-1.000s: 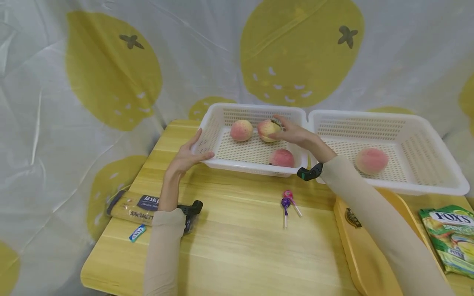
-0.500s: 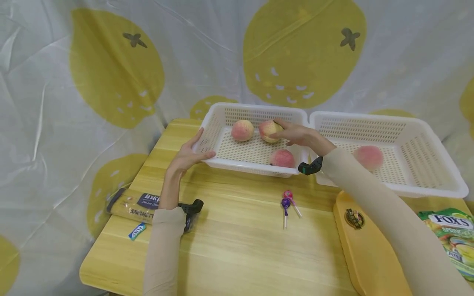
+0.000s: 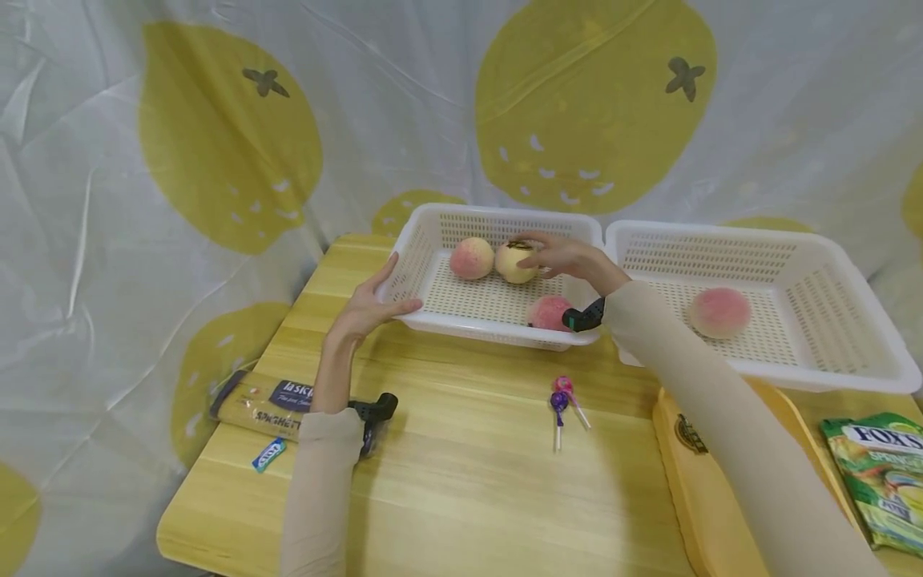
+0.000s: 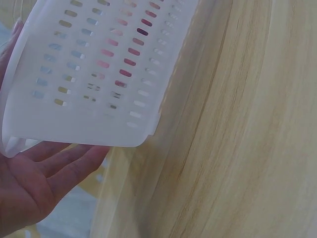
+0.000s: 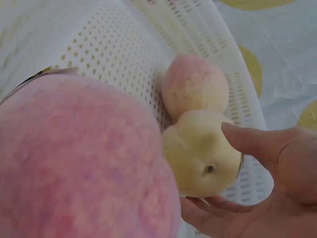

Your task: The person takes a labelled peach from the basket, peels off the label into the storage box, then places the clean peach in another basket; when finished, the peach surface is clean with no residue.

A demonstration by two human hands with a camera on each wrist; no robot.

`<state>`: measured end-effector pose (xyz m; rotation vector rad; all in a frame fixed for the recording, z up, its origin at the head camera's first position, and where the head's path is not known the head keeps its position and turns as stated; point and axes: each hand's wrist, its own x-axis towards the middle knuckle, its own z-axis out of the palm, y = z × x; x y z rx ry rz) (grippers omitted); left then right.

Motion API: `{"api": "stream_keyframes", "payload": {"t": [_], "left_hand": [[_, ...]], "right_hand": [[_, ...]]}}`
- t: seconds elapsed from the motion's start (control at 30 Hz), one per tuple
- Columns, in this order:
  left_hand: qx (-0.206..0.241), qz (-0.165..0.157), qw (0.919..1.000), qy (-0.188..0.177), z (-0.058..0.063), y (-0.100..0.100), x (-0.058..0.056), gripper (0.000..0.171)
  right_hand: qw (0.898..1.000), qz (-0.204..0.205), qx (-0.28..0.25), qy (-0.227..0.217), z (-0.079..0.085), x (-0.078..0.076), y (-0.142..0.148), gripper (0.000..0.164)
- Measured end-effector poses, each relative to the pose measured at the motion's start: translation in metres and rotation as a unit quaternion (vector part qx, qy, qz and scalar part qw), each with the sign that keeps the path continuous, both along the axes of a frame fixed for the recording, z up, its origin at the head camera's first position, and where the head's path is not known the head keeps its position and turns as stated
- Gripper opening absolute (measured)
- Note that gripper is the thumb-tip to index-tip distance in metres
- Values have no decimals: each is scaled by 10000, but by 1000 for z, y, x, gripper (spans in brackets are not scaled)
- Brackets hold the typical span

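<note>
Cloth backdrop point(image 3: 397, 104): pale grey, creased, hangs along far and left sides; large yellow fruit motifs point(image 3: 591, 104) (two bear dark star-shaped marks). Table point(image 3: 461, 497): yellowish wood-grain top, rounded near-left corner. Light: soft, shadows faint.

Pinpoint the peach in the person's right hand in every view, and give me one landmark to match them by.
Head: the peach is slightly right of and above centre, in the right hand.
Left wrist: not identifiable behind the slotted white basket.
Right wrist: right of and below centre, showing yellowish.
Shared landmark: that basket, left of two in the head view.
</note>
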<state>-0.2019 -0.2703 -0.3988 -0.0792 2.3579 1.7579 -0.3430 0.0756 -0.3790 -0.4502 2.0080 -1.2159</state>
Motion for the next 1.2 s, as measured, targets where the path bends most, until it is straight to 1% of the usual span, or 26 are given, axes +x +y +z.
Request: {"api": "stream_keyframes", "payload": {"t": [0.2, 0.27, 0.4, 0.53, 0.6, 0.67, 0.8, 0.93, 1.0, 1.1, 1.13, 1.2], "left_hand": [[-6, 38, 10000, 15, 0, 0, 2, 103], [-37, 21, 10000, 28, 0, 1, 0, 103], [0, 6, 10000, 53, 0, 1, -2, 102], [20, -29, 10000, 42, 2, 0, -3, 101], [-44, -32, 10000, 23, 2, 0, -3, 102], [-102, 22, 9999, -17, 3, -1, -3, 102], [-147, 83, 9998, -67, 5, -4, -4, 101], [-155, 96, 9998, -80, 6, -6, -3, 102], [-130, 125, 9998, -102, 6, -8, -2, 101], [-55, 88, 9999, -110, 7, -9, -2, 101], [-33, 72, 9999, -116, 7, -9, -2, 101], [43, 54, 9999, -145, 7, -10, -1, 102]], "right_hand": [[9997, -122, 99, 181, -4, -6, -12, 62], [9996, -162, 120, 205, -6, -7, -13, 62], [9992, -48, 142, 363, -7, -4, -17, 61], [9968, 183, 302, 714, 2, 4, -20, 59], [9954, 284, 321, 859, 11, 10, -21, 58], [9941, 404, 209, 989, 21, 18, -20, 58], [9891, 520, -188, 1363, 44, 42, -14, 56], [9800, 688, -701, 1733, 60, 78, -3, 55], [9716, 906, -980, 1955, 62, 98, 4, 55], [9619, 1135, -1159, 2202, 59, 132, 16, 56], [9602, 1211, -1189, 2221, 56, 144, 20, 56], [9606, 1345, -1218, 2108, 47, 166, 27, 56]]}}
